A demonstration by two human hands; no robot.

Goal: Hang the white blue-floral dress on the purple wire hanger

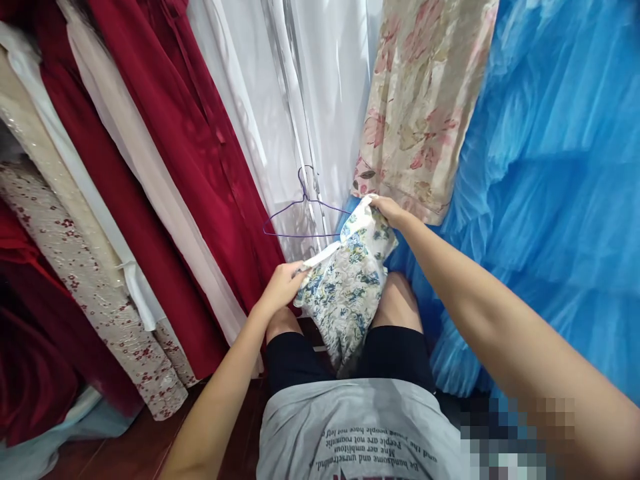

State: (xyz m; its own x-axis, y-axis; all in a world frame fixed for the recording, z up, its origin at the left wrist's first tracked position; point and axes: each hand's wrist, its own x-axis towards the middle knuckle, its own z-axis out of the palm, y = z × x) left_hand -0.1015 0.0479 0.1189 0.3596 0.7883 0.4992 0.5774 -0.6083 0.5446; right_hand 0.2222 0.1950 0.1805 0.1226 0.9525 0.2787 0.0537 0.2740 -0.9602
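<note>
A white garment with a blue and green floral pattern hangs in front of my knees, its white upper edge stretched between my two hands. My left hand is closed on the left end of that edge. The upper right part is pinched by my right hand. Just beyond the cloth, a thin purple hanger shows its hook and left arm. Its right end passes behind or into the garment; I cannot tell which. My fingertips are partly hidden by the fabric.
Long dark red dresses and a pale dress with red flowers hang at the left. White fabric hangs straight ahead. A beige floral dress and a ruffled blue tulle gown fill the right. Dark reddish floor shows at lower left.
</note>
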